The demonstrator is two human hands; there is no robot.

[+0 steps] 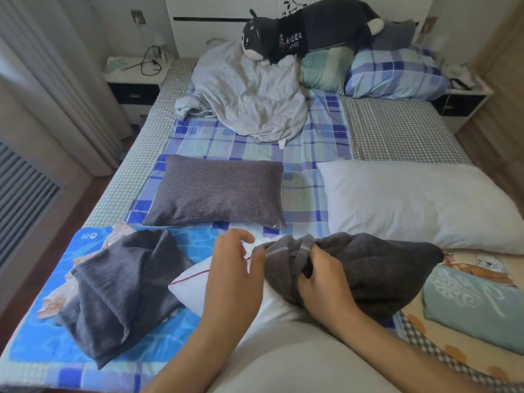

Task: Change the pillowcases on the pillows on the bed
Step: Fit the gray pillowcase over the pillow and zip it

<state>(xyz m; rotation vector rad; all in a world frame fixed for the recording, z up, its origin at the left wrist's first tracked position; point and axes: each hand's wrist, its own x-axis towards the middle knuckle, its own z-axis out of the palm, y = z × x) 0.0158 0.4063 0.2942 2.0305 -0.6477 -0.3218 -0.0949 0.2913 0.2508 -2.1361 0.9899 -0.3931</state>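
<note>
Two risks stand out to us from where things lie, and we take them left to right. At the near left, a loose dark grey pillowcase point(119, 293) lies crumpled on a blue mat point(37, 350) close to the bed's edge; we judge that a knee or elbow shifting there could drag it to the floor. Just beyond it, the grey cased pillow point(218, 191) rests flat on the plaid sheet point(306, 194), well out of the way.

At the middle, our left hand point(235, 268) hovers over the white pillow insert point(195, 282), fingers spread and lightly curled, pinching nothing that we can see; whether the heel of it presses the insert is hard to tell from this angle. Without a firm hold there, we reckon the insert may slide or bunch as the cover is pulled, and its corner could fold inside.

Next to it, our right hand point(320, 276) grips the gathered, stitched hem of the dark grey pillowcase on the insert point(368, 265), fingers curled tight into the cloth. That cover is only partway along the insert. Tugging from one side alone could twist the opening or strain the seam.

Farther right, a bare white pillow point(419, 202) lies waiting, apart from both hands.
</note>
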